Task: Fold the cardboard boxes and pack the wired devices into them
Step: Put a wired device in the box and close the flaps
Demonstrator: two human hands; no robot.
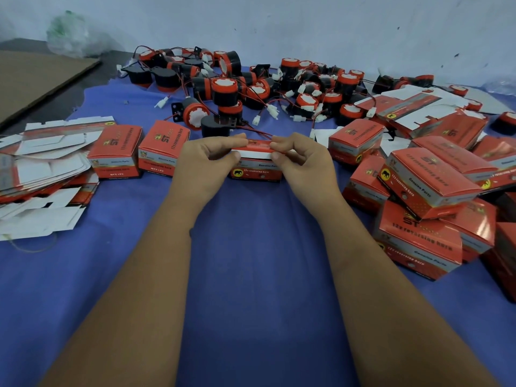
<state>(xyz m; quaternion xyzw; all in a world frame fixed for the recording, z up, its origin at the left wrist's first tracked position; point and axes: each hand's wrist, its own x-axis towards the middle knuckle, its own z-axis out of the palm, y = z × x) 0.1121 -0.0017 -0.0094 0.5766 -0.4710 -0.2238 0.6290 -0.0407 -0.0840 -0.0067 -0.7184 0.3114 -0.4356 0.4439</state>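
Observation:
A small red cardboard box (255, 170) stands on the blue cloth (251, 261) in the middle. My left hand (208, 160) pinches its top flap at the left end and my right hand (303, 160) pinches it at the right end. The flap's white inside shows between my thumbs. What lies inside the box is hidden. Behind it is a heap of black and red wired devices (223, 90) with white plugs. Flat unfolded boxes (42, 169) are stacked at the left.
Two closed red boxes (117, 152) stand left of my hands. A pile of closed boxes (430, 196) fills the right side. A brown cardboard sheet (33, 76) lies far left. A white wall runs along the back.

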